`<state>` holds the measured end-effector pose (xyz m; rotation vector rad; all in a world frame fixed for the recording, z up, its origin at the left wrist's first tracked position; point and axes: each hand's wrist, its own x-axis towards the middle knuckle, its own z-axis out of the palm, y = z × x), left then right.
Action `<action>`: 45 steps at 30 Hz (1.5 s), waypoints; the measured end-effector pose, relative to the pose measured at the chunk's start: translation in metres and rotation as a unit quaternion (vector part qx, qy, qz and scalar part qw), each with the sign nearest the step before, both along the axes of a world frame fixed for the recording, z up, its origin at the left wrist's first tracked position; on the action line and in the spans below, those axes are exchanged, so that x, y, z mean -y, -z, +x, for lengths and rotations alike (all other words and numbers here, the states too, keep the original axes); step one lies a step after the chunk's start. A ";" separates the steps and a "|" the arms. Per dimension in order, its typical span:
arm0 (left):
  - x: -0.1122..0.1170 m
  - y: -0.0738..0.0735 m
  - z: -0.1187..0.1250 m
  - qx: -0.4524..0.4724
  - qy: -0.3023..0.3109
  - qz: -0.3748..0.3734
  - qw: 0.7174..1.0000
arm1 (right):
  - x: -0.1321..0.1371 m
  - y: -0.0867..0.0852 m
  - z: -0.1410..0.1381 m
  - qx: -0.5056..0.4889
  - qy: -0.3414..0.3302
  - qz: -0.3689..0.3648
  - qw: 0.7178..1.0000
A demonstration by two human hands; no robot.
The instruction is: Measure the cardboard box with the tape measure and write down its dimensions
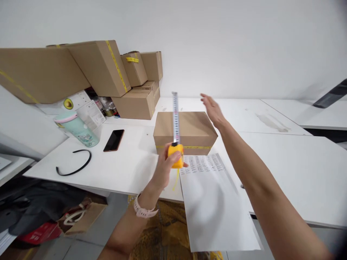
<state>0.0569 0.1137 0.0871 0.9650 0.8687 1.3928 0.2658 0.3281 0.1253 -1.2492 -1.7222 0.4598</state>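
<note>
My left hand (pixel 165 166) is wrapped round a yellow tape measure (pixel 176 156). Its printed blade (pixel 176 117) extends away from me over a closed cardboard box (pixel 189 124); I cannot tell whether blade and box touch. Yellow tape runs along the box's near side. Beyond the box's right end, my right hand (pixel 213 110) is raised, fingers stretched out and nothing in it. Between the box and me lies a printed paper sheet (pixel 214 206), hanging over the table's front edge, with rows of small text near its far end.
On the left are a phone (pixel 114 140), a black headband (pixel 88 162) and a mint-green tumbler (pixel 78 130). Several cardboard boxes (pixel 135 104) are stacked against the wall behind them. A dark object (pixel 330 94) stands at the far right of the white table (pixel 292 169).
</note>
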 end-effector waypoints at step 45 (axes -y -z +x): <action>0.029 0.020 0.025 -0.039 0.084 -0.050 0.994 | 0.013 -0.011 0.004 0.289 0.011 0.154 0.945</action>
